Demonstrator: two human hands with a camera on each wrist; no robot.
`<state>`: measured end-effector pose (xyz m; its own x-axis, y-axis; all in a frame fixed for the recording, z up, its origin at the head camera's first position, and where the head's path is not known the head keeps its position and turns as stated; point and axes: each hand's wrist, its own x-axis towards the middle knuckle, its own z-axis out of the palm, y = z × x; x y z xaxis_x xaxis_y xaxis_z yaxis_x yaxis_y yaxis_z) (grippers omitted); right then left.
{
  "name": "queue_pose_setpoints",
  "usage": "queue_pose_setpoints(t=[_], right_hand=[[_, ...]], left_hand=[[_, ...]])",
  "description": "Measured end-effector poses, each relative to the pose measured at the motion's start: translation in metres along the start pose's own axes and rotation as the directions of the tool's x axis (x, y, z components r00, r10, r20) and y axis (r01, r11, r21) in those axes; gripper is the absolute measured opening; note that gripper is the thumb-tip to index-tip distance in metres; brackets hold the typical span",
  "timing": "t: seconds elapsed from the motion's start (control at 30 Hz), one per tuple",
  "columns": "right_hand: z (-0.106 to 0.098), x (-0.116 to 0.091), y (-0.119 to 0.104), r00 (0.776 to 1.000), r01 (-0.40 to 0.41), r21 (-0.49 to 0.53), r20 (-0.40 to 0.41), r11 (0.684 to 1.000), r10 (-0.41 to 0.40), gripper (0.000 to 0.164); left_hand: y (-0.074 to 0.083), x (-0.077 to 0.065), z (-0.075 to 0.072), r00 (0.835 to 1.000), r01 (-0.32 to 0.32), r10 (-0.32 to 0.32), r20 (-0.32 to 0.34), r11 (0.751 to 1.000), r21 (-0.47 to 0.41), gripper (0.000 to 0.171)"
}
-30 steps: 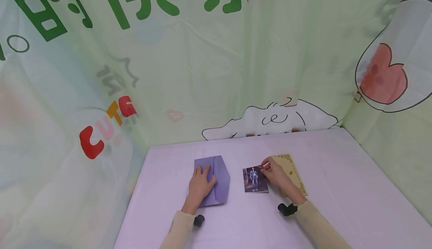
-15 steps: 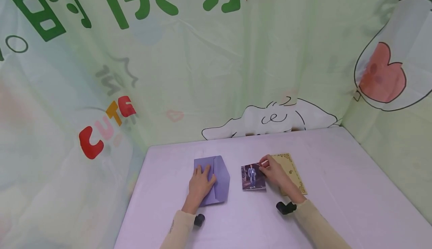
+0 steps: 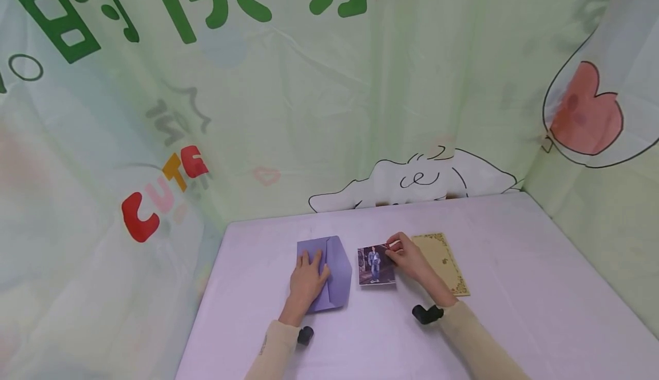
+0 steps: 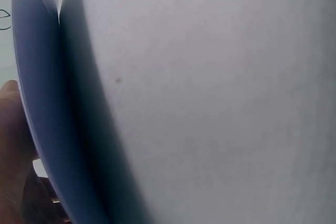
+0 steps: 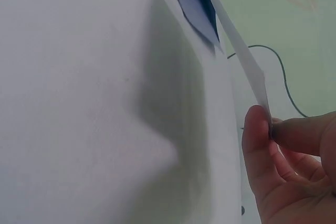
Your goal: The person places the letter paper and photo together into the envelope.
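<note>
A purple envelope (image 3: 338,274) lies on the table with its flap opened out to the right. My left hand (image 3: 306,280) rests on its left part with the fingers spread over the paper. In the left wrist view the envelope (image 4: 44,87) shows edge-on beside part of the hand. To the right, my right hand (image 3: 409,258) pinches a photo (image 3: 374,265) of a standing figure by its upper right corner. The right wrist view shows thumb and finger gripping the photo (image 5: 244,56), which is raised off the table, with the envelope (image 5: 194,11) beyond it.
A yellowish card with an ornate brown border (image 3: 443,260) lies behind and right of the right hand, partly covered by it. The white-lilac table (image 3: 247,288) meets a printed curtain (image 3: 329,99) at the back and sides. Small black cameras sit at both wrists.
The right hand has carried the photo leftward and slightly up in the head view, closer to the envelope. More of the yellowish card now shows. The left hand stays on the envelope.
</note>
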<state>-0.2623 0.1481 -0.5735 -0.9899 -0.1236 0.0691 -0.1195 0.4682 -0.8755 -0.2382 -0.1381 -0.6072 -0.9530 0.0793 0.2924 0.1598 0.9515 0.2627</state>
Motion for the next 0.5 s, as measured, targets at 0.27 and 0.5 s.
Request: queue_pose_setpoints(t=[0.27, 0.5], right_hand=[[0.022, 0.009, -0.014, 0.999, 0.022, 0.068, 0.024, 0.997, -0.023, 0.023], [0.038, 0.016, -0.017, 0.999, 0.015, 0.070, 0.040, 0.997, -0.018, 0.022]], left_hand=[[-0.002, 0.003, 0.001, 0.999, 0.013, -0.013, 0.040, 1.000, 0.008, 0.052], [-0.005, 0.003, 0.005, 1.000, -0.002, 0.001, 0.019, 1.000, 0.019, 0.051]])
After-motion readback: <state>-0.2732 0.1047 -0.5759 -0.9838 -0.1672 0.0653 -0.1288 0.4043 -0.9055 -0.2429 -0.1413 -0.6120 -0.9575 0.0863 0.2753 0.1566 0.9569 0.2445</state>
